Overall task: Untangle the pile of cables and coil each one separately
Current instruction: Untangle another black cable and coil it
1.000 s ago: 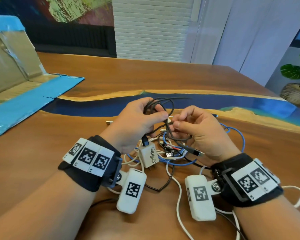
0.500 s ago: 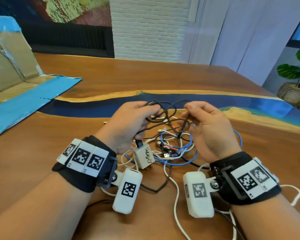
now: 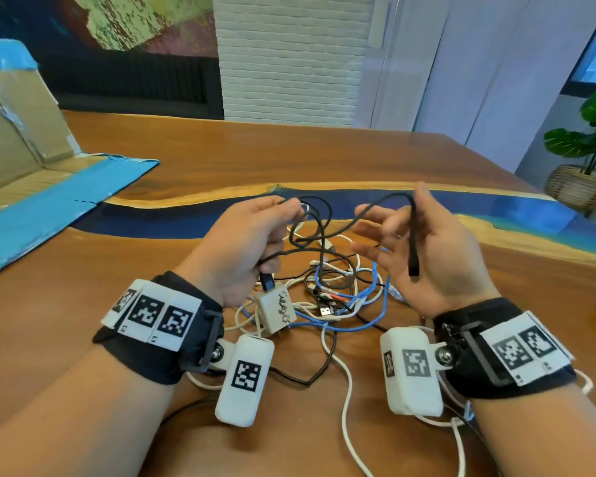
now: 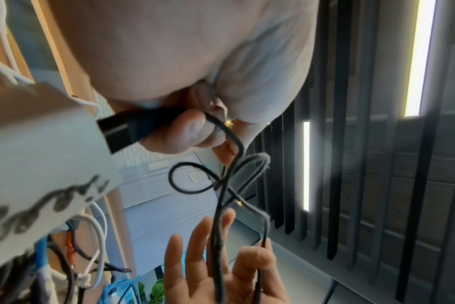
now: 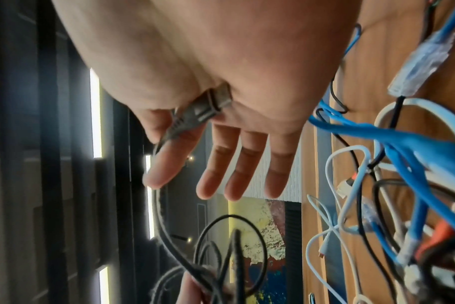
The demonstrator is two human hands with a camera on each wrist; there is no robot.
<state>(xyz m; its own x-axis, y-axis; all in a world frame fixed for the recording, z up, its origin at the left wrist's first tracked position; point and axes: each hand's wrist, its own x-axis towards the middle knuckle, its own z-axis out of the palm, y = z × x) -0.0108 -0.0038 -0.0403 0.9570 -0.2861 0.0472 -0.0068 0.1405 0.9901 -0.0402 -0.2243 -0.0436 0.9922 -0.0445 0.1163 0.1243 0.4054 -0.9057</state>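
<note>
A tangle of blue, white and black cables (image 3: 341, 297) lies on the wooden table (image 3: 289, 156) between my wrists. My left hand (image 3: 252, 242) is curled round loops of a black cable (image 3: 319, 215), whose USB plug (image 4: 133, 127) sits in a white charger block (image 3: 274, 309) hanging just below that hand. My right hand (image 3: 427, 249) is held palm towards me with its fingers spread straight. Its thumb holds the same black cable against the index finger. The cable's free plug (image 3: 413, 266) dangles in front of the palm. A slack stretch of cable spans the gap between the hands.
An opened cardboard box (image 3: 25, 146) with blue tape covers the table's left side. A blue resin strip (image 3: 186, 215) crosses the table beyond my hands. A potted plant in a basket (image 3: 582, 173) stands off the right edge. A long white cable (image 3: 350, 401) trails towards me.
My hands have moved apart. The right hand has turned palm towards me and spread its fingers, drawing the black cable's plug end out of the loops that the left hand holds.
</note>
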